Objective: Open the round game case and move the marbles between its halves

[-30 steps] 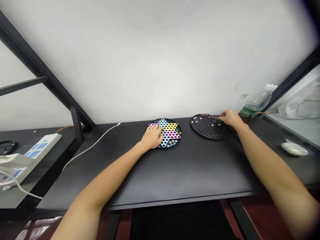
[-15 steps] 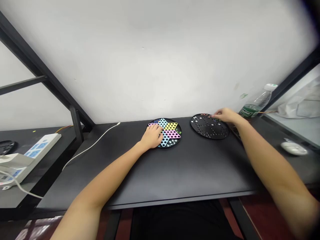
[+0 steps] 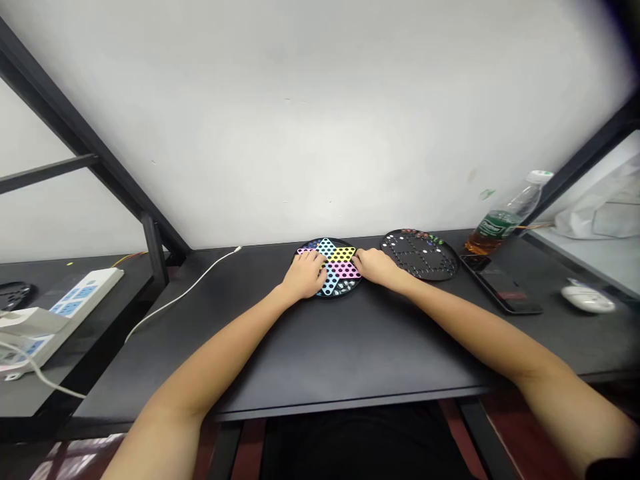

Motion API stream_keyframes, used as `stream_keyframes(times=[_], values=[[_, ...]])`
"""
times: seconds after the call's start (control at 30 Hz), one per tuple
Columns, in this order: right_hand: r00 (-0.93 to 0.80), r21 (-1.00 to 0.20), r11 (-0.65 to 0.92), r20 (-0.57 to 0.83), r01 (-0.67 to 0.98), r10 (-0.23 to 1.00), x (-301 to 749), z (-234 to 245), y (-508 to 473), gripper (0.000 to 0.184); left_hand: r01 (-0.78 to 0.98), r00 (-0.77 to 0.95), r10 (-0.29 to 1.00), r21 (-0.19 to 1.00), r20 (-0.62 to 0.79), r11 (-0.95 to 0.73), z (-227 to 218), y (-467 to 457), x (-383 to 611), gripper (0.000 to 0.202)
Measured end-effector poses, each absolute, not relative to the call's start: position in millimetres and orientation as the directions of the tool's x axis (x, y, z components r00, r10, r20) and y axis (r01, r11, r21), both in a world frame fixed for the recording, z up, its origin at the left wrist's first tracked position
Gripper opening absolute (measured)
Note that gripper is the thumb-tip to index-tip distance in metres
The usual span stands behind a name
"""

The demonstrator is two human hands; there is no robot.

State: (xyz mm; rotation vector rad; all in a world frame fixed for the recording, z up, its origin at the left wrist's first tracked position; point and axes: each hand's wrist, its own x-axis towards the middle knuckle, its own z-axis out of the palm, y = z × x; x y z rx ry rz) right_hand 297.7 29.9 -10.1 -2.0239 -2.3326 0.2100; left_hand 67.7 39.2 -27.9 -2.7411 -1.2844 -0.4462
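Our right hand (image 3: 377, 267) has come across from the black round board (image 3: 421, 273) and now sits at the right edge of the Chinese checkers board (image 3: 350, 285), while our left hand (image 3: 305, 275) stays where it was, on that board's left side. The two hands are almost touching the same board from opposite sides, with only its middle showing between them. Both are loosely curled and narrow, fingers pointing at each other and pressed down toward the surface. We cannot tell whether either one holds a marble.

The Chinese checkers board lies directly under our fingers, a round black tray with a star of pink, yellow and blue holes. Small marbles (image 3: 343, 287) sit in its lower arm, just below our hands. The black round board lies just to the right, with coloured marbles (image 3: 419, 234) bunched along its far edge and white ones scattered across its holes.

Further right on the desk (image 3: 320, 363), a black smartphone (image 3: 500, 287) lies beside a plastic water bottle (image 3: 505, 220) with a green label and amber liquid inside. A white computer mouse (image 3: 587, 299) rests beyond them. To the left, a white cable (image 3: 185, 290) runs across the desk, and a white power strip (image 3: 75, 293) sits on a lower surface past its edge.
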Motion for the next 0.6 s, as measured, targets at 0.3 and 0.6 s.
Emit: stream_keyframes(times=[0.3, 0.6], values=[[-0.123, -0.252, 0.094, -0.104, 0.963, 0.987, 297.9, -18.3, 34.9, 0.049, 0.769, 0.596, 0.748, 0.063, 0.292, -0.637, -26.8, 38.3, 68.0, 0.027], [-0.039, -0.26, 0.002, -0.135, 0.966, 0.99, 287.3, -11.3, 23.2, 0.061, 0.76, 0.61, 0.735, 0.045, 0.297, -0.649, -27.1, 39.4, 66.1, 0.027]])
